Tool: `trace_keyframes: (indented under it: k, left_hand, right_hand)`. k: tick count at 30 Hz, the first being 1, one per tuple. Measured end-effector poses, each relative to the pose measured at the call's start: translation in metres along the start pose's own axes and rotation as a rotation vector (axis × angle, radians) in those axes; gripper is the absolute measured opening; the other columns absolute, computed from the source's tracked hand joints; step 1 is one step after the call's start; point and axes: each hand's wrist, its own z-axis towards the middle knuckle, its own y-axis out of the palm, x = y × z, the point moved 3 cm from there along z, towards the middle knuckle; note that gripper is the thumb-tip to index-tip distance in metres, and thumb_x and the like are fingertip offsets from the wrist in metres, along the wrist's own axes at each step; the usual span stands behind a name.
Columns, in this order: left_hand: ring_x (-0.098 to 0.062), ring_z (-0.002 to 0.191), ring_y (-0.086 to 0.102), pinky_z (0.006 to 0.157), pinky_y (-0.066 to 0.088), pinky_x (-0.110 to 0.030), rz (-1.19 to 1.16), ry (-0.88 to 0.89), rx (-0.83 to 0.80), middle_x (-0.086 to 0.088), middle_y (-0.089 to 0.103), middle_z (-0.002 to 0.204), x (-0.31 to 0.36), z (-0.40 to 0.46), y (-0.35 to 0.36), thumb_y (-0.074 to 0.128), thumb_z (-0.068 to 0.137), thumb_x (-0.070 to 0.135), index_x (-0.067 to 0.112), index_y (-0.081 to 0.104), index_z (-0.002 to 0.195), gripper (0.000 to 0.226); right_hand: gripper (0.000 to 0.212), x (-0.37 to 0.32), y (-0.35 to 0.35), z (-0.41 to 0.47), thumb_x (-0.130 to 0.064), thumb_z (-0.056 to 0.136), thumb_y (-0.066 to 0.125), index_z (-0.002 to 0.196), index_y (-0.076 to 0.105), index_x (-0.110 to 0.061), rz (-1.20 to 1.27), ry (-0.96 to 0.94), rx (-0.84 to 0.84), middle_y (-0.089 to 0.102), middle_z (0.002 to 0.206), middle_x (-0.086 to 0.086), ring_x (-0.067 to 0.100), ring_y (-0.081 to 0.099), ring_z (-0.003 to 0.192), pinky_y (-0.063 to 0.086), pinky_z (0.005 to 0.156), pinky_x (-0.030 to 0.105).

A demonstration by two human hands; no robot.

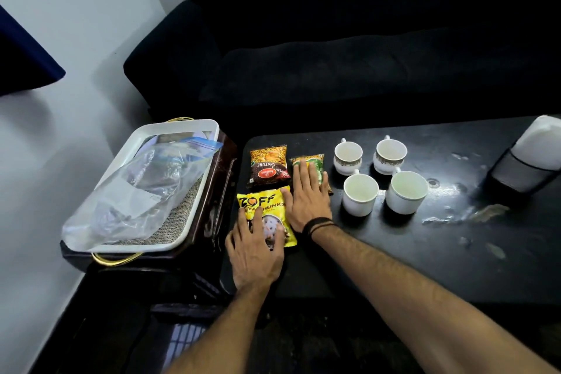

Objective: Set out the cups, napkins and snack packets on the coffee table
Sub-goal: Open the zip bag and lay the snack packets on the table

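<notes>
Currently both hands lie flat on snack packets at the left end of the black coffee table (394, 267). Left hand (256, 252): fingers spread, palm down on the yellow soya-chunks packet (261, 206) near the table's near-left corner; pressing, not pinching. Right hand (306, 197): fingers together, flat over the green packet (315, 164), thumb touching the yellow one. Red-and-gold mixture packet (268, 167) untouched, toward the far-left corner. Four white cups (360, 195) upright in a two-by-two cluster just right of the packets, mid-table.

No napkins visible on the table. White tray (182, 130) on the side stand beside the table's left edge holds a clear zip bag (145, 191); contents unclear, possibly the napkins.

Risks, as I judge: right wrist sits near the nearest cup, so a sideways sweep could knock it. Sliding packets left could push the yellow one off the left edge.
</notes>
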Motion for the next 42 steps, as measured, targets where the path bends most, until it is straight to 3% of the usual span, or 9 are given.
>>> trace_keyframes:
  k: [5, 9, 14, 18, 22, 26, 30, 38, 42]
  left_hand:
    - [-0.025, 0.138, 0.038, 0.114, 0.029, -0.048, -0.009, 0.008, 0.000, -0.007, 0.025, 0.160, -0.001, 0.000, 0.001, 0.026, 0.090, 0.064, 0.032, 0.029, 0.150, 0.068]
    - [-0.023, 0.138, 0.037, 0.115, 0.029, -0.046, -0.050, 0.039, -0.014, -0.006, 0.024, 0.160, 0.000, 0.000, 0.001, 0.023, 0.093, 0.059, 0.032, 0.029, 0.151, 0.064]
    - [-0.022, 0.139, 0.037, 0.111, 0.036, -0.039, -0.212, 0.107, -0.049, -0.003, 0.024, 0.161, -0.002, 0.002, 0.002, 0.021, 0.097, 0.052, 0.033, 0.023, 0.154, 0.060]
    - [-0.014, 0.135, 0.046, 0.097, 0.049, -0.033, -0.358, 0.082, -0.041, 0.010, 0.026, 0.160, -0.003, -0.002, 0.000, 0.017, 0.097, 0.050, 0.039, 0.025, 0.152, 0.057]
    - [-0.001, 0.141, 0.035, 0.109, 0.040, -0.029, -0.410, 0.151, -0.070, 0.021, 0.030, 0.157, -0.004, -0.004, -0.003, 0.024, 0.099, 0.043, 0.043, 0.023, 0.152, 0.053]
    - [-0.001, 0.143, 0.033, 0.117, 0.029, -0.028, -0.341, 0.201, -0.093, 0.017, 0.036, 0.155, -0.002, -0.004, -0.002, 0.024, 0.101, 0.044, 0.039, 0.028, 0.152, 0.051]
    - [-0.001, 0.144, 0.029, 0.119, 0.021, -0.025, -0.298, 0.247, -0.123, 0.014, 0.037, 0.155, -0.003, -0.002, 0.004, 0.024, 0.102, 0.044, 0.036, 0.031, 0.152, 0.051]
    - [-0.010, 0.150, 0.019, 0.125, 0.008, -0.040, -0.208, 0.143, -0.100, 0.001, 0.030, 0.160, -0.006, 0.003, 0.012, 0.017, 0.104, 0.043, 0.018, 0.031, 0.152, 0.057]
    - [-0.015, 0.151, 0.019, 0.125, 0.010, -0.041, -0.215, 0.087, -0.051, -0.005, 0.030, 0.160, -0.004, 0.003, 0.006, 0.017, 0.104, 0.040, 0.016, 0.035, 0.151, 0.056]
  right_hand:
    - [0.081, 0.006, -0.002, 0.037, -0.064, 0.096, 0.010, 0.157, 0.000, -0.012, -0.014, 0.028, -0.058, -0.010, 0.165, 0.006, 0.023, -0.011, 0.152, -0.010, 0.122, 0.050]
    - [0.078, 0.001, -0.010, 0.034, -0.061, 0.097, 0.010, 0.156, -0.002, -0.012, 0.031, 0.022, -0.044, -0.012, 0.164, 0.007, 0.022, -0.014, 0.152, -0.009, 0.122, 0.052]
    - [0.061, -0.034, -0.014, -0.030, -0.048, 0.102, 0.010, 0.156, 0.013, -0.020, 0.200, -0.296, 0.128, 0.004, 0.165, -0.001, 0.014, -0.005, 0.153, -0.009, 0.122, 0.045]
    - [0.056, -0.015, 0.011, -0.074, -0.041, 0.104, 0.013, 0.156, 0.014, -0.023, 0.093, -0.270, -0.054, 0.008, 0.165, -0.003, 0.014, -0.003, 0.153, -0.005, 0.123, 0.048]
    - [0.054, 0.011, 0.010, -0.074, -0.043, 0.104, 0.013, 0.156, 0.010, -0.029, 0.048, -0.229, -0.064, 0.006, 0.165, -0.004, 0.015, -0.002, 0.153, -0.008, 0.121, 0.046]
    - [0.056, 0.024, 0.005, -0.076, -0.046, 0.103, 0.012, 0.156, 0.013, -0.029, 0.063, -0.192, -0.043, 0.006, 0.166, -0.002, 0.016, 0.000, 0.153, 0.003, 0.124, 0.046]
    - [0.055, 0.024, 0.004, -0.082, -0.044, 0.103, 0.014, 0.156, 0.010, -0.033, 0.089, -0.224, -0.046, 0.005, 0.165, -0.005, 0.013, -0.001, 0.153, 0.002, 0.124, 0.044]
    - [0.053, 0.024, 0.003, -0.081, -0.044, 0.102, 0.014, 0.155, 0.008, -0.039, 0.130, -0.246, -0.070, 0.002, 0.165, -0.009, 0.011, -0.005, 0.152, 0.002, 0.124, 0.048]
    - [0.055, 0.018, -0.008, -0.081, -0.042, 0.102, 0.020, 0.155, 0.019, -0.031, 0.145, -0.225, 0.102, 0.012, 0.165, -0.004, 0.014, -0.001, 0.153, 0.002, 0.124, 0.047]
